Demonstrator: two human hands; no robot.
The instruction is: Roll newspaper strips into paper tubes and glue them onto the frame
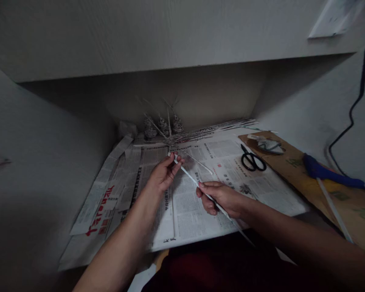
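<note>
A thin white rolled-paper stick (pixel 189 175) runs slantwise between my hands above the newspaper. My left hand (pixel 166 172) pinches its upper end between thumb and fingers. Lower down, my right hand (pixel 217 196) is closed around the same stick, whose tail passes under my palm toward the table's front edge. Just beyond my left hand lies a small starlike woven piece (pixel 170 142) with thin paper sticks jutting from it; one of these sticks (pixel 202 164) points toward my right hand.
Newspaper sheets (pixel 185 219) cover the table. Black-handled scissors (pixel 253 161) lie at right, beside cardboard (pixel 292 166) bearing a blue glue gun (pixel 331 172) and a plastic-wrapped bundle (pixel 269 145). Behind are a bundle of thin sticks (pixel 219 129) and several small woven pieces (pixel 177 123). A shelf overhangs.
</note>
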